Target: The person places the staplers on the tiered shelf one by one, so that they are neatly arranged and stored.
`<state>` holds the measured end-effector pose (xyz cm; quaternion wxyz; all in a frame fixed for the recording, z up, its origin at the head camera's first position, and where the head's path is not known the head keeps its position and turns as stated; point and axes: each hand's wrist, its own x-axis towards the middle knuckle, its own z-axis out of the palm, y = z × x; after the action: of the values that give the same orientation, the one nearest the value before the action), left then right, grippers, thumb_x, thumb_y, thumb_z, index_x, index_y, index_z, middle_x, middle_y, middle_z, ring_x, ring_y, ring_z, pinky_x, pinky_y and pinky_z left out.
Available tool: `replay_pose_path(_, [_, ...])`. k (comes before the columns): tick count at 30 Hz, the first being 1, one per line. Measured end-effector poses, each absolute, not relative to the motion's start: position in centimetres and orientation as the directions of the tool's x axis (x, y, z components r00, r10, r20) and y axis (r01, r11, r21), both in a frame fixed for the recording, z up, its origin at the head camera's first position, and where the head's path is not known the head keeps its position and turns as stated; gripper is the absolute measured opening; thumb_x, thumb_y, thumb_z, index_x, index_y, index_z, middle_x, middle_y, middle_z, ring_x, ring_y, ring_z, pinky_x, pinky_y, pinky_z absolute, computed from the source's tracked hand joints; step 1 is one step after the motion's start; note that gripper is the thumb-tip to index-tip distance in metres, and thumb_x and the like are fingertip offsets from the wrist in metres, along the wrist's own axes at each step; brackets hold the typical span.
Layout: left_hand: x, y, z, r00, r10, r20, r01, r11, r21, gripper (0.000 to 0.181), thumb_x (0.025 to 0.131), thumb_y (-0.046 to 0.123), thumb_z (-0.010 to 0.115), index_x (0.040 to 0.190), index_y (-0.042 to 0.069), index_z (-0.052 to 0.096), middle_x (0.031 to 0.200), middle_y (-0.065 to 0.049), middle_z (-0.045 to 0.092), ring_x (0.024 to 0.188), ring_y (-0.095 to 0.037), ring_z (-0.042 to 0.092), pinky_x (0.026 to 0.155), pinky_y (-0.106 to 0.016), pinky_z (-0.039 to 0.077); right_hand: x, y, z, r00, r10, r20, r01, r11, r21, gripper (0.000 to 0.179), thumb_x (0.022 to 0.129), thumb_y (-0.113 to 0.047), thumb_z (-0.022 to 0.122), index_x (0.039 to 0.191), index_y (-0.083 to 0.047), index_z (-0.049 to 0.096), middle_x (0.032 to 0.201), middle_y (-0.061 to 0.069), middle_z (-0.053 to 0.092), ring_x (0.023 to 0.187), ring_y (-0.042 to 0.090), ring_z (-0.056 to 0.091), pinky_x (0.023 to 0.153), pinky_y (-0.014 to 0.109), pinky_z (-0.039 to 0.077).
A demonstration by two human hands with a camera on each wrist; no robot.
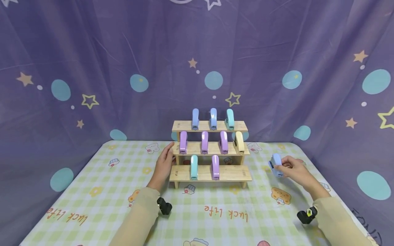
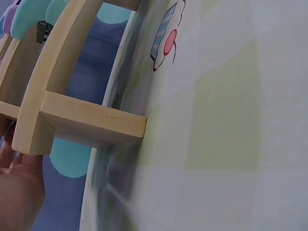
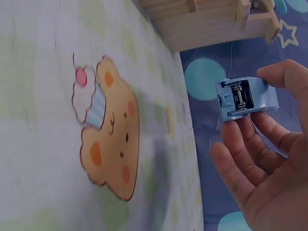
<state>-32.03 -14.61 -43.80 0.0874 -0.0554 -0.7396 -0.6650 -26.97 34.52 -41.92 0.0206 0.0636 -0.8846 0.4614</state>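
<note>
My right hand (image 1: 298,171) pinches a small light-blue stapler (image 1: 276,164) between thumb and fingers, above the cloth to the right of a three-tier wooden rack (image 1: 229,173). In the right wrist view, the spring in the blue stapler (image 3: 243,96) shows. At the rack's left side, my left hand (image 1: 162,167) grips the end of the middle tier; its fingertips are partly hidden by the wood in the left wrist view. Staplers stand on every tier: two blue and a teal one (image 1: 229,119) on top, three purple and a cream-yellow one (image 1: 239,142) midway, a teal (image 1: 194,167) and a purple one (image 1: 215,167) below.
A green-and-white checked cloth (image 1: 110,191) with cartoon prints covers the table. Purple curtains (image 1: 172,41) with stars and dots hang behind and at both sides. Each wrist carries a small black camera (image 1: 164,206).
</note>
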Motion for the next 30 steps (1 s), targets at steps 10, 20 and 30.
replay_pose_path(10, [-32.2,-14.7,-43.9,-0.974,-0.046,0.220,0.212,0.143,0.967,0.049,0.111,0.036,0.035,0.156,0.019,0.037,0.156,-0.009,0.040,0.134,-0.032,0.048,0.109,-0.042,0.045,-25.7,32.2,-40.0,-0.987,-0.144,0.069,-0.140,0.577,-0.805,0.037,0.098,-0.032,0.068,0.113,-0.003,0.053,0.102,0.010,0.061,0.087,0.019,0.061,0.076,0.037,0.056])
replay_pose_path(20, [-32.1,-14.6,-43.8,-0.977,-0.046,0.210,0.202,0.141,0.969,0.049,0.110,0.039,0.035,0.156,0.021,0.037,0.155,-0.010,0.040,0.135,-0.032,0.047,0.109,-0.043,0.045,-25.0,30.0,-39.2,-0.979,-0.197,0.050,-0.156,0.568,-0.808,0.036,0.096,-0.032,0.071,0.110,-0.004,0.054,0.100,0.009,0.063,0.084,0.019,0.062,0.072,0.033,0.053])
replay_pose_path(30, [-32.3,-14.8,-44.1,-0.978,-0.035,0.204,0.198,0.129,0.972,0.051,0.110,0.039,0.035,0.157,0.019,0.036,0.156,-0.011,0.039,0.136,-0.033,0.046,0.110,-0.044,0.044,-24.7,27.8,-39.1,-0.963,-0.264,0.048,-0.185,0.525,-0.830,0.035,0.094,-0.031,0.072,0.107,-0.005,0.054,0.098,0.011,0.063,0.085,0.024,0.064,0.074,0.040,0.053])
